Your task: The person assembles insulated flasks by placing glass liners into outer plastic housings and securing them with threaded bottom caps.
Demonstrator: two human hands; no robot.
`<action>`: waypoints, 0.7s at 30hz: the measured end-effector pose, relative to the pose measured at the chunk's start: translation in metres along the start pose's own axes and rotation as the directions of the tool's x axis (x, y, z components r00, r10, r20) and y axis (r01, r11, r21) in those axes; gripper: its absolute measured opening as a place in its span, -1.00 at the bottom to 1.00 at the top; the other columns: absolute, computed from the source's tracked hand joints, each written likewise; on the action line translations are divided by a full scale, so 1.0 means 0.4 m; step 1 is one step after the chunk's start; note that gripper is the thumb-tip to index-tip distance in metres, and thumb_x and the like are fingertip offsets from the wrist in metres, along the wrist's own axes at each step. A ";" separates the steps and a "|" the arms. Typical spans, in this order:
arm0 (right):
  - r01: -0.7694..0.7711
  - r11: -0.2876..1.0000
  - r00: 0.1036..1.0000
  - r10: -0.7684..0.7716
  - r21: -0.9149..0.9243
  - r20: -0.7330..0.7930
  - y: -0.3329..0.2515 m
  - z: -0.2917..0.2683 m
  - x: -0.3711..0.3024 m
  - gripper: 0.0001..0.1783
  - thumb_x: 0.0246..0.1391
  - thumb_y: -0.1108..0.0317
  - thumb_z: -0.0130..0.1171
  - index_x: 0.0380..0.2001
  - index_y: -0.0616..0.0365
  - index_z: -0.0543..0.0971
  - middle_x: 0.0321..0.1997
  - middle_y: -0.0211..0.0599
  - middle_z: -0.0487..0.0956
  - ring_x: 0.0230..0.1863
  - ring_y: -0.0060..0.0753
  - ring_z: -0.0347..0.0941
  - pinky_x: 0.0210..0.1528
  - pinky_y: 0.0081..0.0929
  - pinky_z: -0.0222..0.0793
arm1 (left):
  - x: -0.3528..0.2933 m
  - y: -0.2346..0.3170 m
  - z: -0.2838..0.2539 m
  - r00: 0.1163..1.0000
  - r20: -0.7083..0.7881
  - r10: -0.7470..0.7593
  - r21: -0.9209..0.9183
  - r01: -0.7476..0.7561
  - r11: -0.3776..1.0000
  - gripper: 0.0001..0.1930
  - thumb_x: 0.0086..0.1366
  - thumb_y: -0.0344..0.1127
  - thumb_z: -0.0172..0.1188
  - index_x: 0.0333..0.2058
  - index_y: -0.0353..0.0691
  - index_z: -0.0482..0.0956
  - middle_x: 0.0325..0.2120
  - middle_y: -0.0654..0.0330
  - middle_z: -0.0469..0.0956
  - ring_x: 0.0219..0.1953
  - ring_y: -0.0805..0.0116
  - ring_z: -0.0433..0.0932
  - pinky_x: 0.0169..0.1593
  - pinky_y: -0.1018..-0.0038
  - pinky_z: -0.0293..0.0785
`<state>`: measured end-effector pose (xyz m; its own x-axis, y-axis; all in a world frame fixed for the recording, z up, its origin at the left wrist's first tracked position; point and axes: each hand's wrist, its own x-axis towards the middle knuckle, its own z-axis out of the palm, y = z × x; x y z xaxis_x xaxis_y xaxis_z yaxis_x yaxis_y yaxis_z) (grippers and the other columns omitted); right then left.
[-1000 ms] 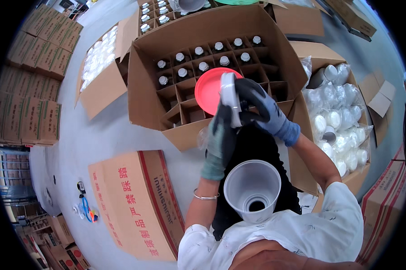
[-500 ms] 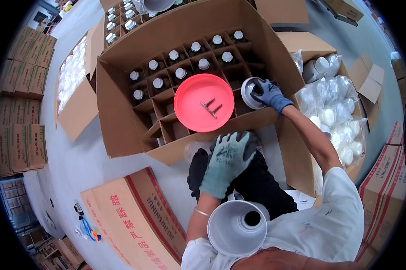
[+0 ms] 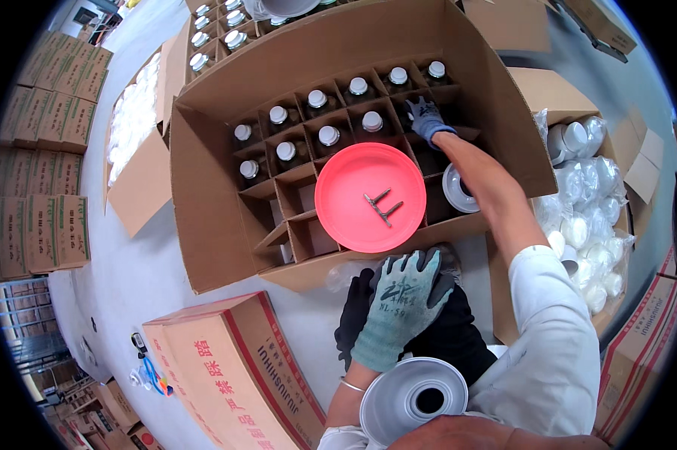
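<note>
My right hand (image 3: pixel 426 120), in a blue-grey glove, reaches down into a divided cardboard box (image 3: pixel 218 259). It closes over a bottle whose cap is hidden beneath the glove. Beside it stands another glass bottle (image 3: pixel 372 122) with a white cap, one of several in the compartments. A round white funnel-like piece (image 3: pixel 452 196) sits at the near right of the dividers, partly behind my forearm. My left hand (image 3: pixel 402 300), in a pale green glove, rests on my dark-trousered leg with fingers spread, holding nothing. A grey funnel-shaped vessel (image 3: pixel 387 405) is in my lap.
A pink round plate (image 3: pixel 346 217) with thin metal pieces (image 3: pixel 385 206) lies across the dividers. At right is an open box of bagged white containers (image 3: pixel 578 225). A closed carton (image 3: pixel 211 360) lies at lower left; stacked cartons (image 3: pixel 23 232) stand far left.
My right hand has let go of the round white piece and moved farther into the box, onto a capped bottle. My left hand stays on my leg. The view has shifted slightly.
</note>
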<state>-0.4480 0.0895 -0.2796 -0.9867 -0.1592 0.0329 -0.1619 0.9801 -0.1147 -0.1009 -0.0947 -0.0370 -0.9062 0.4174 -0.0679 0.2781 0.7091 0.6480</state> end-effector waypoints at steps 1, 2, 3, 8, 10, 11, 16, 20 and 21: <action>0.020 0.999 1.000 -0.020 0.049 0.011 -0.033 -0.028 -0.020 -0.38 0.01 0.13 0.16 0.18 -0.07 0.34 0.24 0.20 0.26 0.17 0.24 0.29 0.22 -0.01 0.22 | -0.006 -0.008 0.000 1.000 -0.011 -0.021 0.013 0.022 1.000 -0.50 0.23 -0.07 0.16 0.06 -0.23 0.44 -0.10 -0.05 0.50 -0.05 -0.01 0.47 0.11 0.16 0.32; 0.060 0.991 0.998 -0.062 0.116 0.011 -0.115 -0.086 -0.038 -0.38 0.00 0.12 0.20 0.16 -0.06 0.36 0.20 0.17 0.31 0.15 0.23 0.31 0.20 -0.01 0.24 | -0.032 -0.010 -0.023 0.998 -0.038 -0.058 0.046 0.060 0.997 -0.51 0.23 -0.07 0.16 0.06 -0.23 0.44 -0.11 -0.05 0.50 -0.05 0.00 0.47 0.10 0.16 0.32; 0.092 0.984 0.996 -0.094 0.151 0.005 -0.189 -0.150 -0.064 -0.38 0.00 0.12 0.20 0.16 -0.06 0.36 0.20 0.17 0.31 0.15 0.23 0.31 0.20 -0.01 0.24 | -0.055 -0.014 -0.040 0.994 -0.052 -0.092 0.076 0.096 0.992 -0.51 0.23 -0.07 0.16 0.06 -0.23 0.44 -0.11 -0.05 0.50 -0.05 0.00 0.47 0.10 0.16 0.32; 0.362 0.764 0.799 0.041 0.534 -0.600 -0.058 -0.479 -0.281 -0.45 -0.09 0.25 0.36 0.00 0.06 0.44 -0.07 -0.12 0.46 -0.08 -0.11 0.46 -0.07 -0.27 0.43 | -0.040 0.023 -0.021 0.946 -0.319 -0.048 -0.013 0.046 0.999 -0.42 0.17 -0.19 0.26 0.13 -0.27 0.36 0.03 -0.08 0.42 0.02 -0.03 0.45 0.11 0.20 0.35; 0.137 0.124 0.960 0.229 0.983 -0.162 -0.060 -0.536 -0.408 -0.60 0.09 0.20 0.26 -0.07 0.16 0.46 -0.18 -0.34 0.50 -0.20 -0.50 0.45 -0.17 -0.56 0.45 | -0.058 0.031 -0.033 0.874 -0.474 -0.109 -0.123 0.057 0.991 -0.37 0.15 -0.25 0.30 0.17 -0.30 0.32 0.08 -0.07 0.40 0.06 -0.01 0.44 0.11 0.22 0.38; 0.036 -0.120 0.993 0.116 0.992 -0.022 -0.050 -0.574 -0.486 -0.68 0.18 0.17 0.14 -0.13 0.18 0.47 -0.25 -0.36 0.50 -0.23 -0.53 0.45 -0.18 -0.55 0.45 | -0.059 0.038 -0.035 0.817 -0.523 -0.244 -0.391 0.025 0.920 -0.31 0.13 -0.29 0.32 0.21 -0.32 0.26 0.13 -0.05 0.37 0.09 0.05 0.43 0.11 0.26 0.39; 0.286 0.144 0.957 0.007 0.947 -0.290 -0.128 -0.635 -0.801 -0.90 0.17 0.44 0.10 -0.24 0.16 0.49 -0.31 -0.31 0.49 -0.28 -0.32 0.46 -0.15 -0.40 0.44 | -0.139 0.075 -0.072 0.801 -0.593 -0.083 -0.558 -0.335 0.759 -0.07 0.10 -0.41 0.33 0.35 -0.27 -0.08 0.32 0.06 0.09 0.26 0.26 0.23 0.27 0.38 0.25; 0.536 0.423 0.834 -0.126 0.731 -0.538 -0.177 -0.662 -0.940 -0.73 0.13 0.42 0.16 -0.09 0.22 0.50 -0.11 -0.16 0.54 -0.07 -0.16 0.47 0.07 -0.30 0.36 | -0.230 0.170 -0.149 0.796 -0.605 0.013 -0.462 -0.365 0.808 0.03 -0.03 -0.43 0.40 0.35 -0.27 -0.08 0.31 0.03 0.08 0.28 0.23 0.19 0.31 0.37 0.16; 0.540 0.439 0.831 -0.142 0.718 -0.538 -0.198 -0.714 -0.978 -0.66 0.12 0.38 0.19 -0.03 0.18 0.46 -0.07 -0.19 0.52 0.00 -0.22 0.44 0.13 -0.37 0.34 | -0.251 0.188 -0.165 0.806 -0.590 -0.048 -0.534 -0.344 0.772 0.01 -0.02 -0.44 0.37 0.35 -0.26 -0.08 0.31 0.05 0.07 0.29 0.26 0.16 0.33 0.37 0.12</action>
<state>-0.0452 0.1078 0.0003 -0.7892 -0.2081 0.5778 -0.6142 0.2587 -0.7456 -0.0100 -0.1208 0.0684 -0.9320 -0.0328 0.3611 0.3564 0.1007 0.9289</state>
